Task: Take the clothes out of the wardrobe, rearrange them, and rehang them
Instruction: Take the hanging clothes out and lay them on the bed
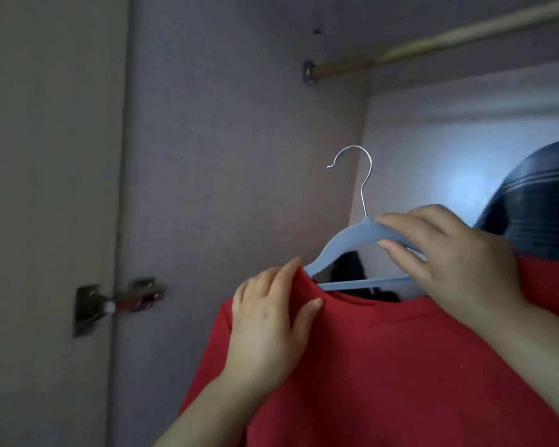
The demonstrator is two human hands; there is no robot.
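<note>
- Head view: the right hand (449,253) pinches the blue hanger (346,243) just beside the base of its hook. The left hand (271,321) grips the red shirt (384,366) at the neckline, over the hanger's left tip.
- The hook is free, well below the wardrobe rail (433,46), near the left wall.
- The shirt looks soft, light and likely to slip off. The stiff hanger is best held at its neck.

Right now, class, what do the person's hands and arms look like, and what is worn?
The left hand and right hand are bare: no gloves, rings or watch show. The left forearm and right forearm are bare too, no sleeve in view.
</note>
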